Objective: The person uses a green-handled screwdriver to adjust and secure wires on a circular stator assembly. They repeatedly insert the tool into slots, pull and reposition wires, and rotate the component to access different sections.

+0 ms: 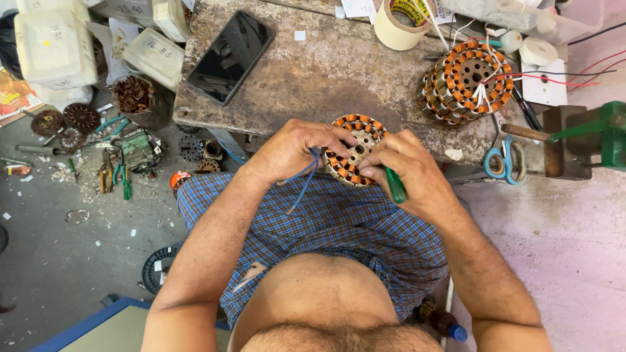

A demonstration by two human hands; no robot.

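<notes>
Copper wire coils go all around the round motor part (355, 148) that the person holds over the lap, just in front of the bench (313, 78). The left hand (293, 151) is curled around the left side of the motor part, with its fingers pressed on the coils. Thin blue wires (301, 175) hang down from under this hand. The right hand (404, 171) holds the right side of the motor part, and its fingers are closed around a green tool handle (394, 184). You cannot see the tip of the tool.

The bench is rough, grey and stained. A black phone (231, 55) lies on the bench, up and to the left of the motor part. A roll of cream tape (399, 25) sits at the far edge of the bench. A stack of more copper motor parts (464, 81) sits up and to the right of the held one, with red and white wires coming out of it. Blue-handled scissors (502, 160) lie to the right of the motor part, at the bench edge. A green vise (596, 133) is farther right. Far to the left of the motor part, small tools and old motor bits (104, 146) lie on the floor (59, 261).
</notes>
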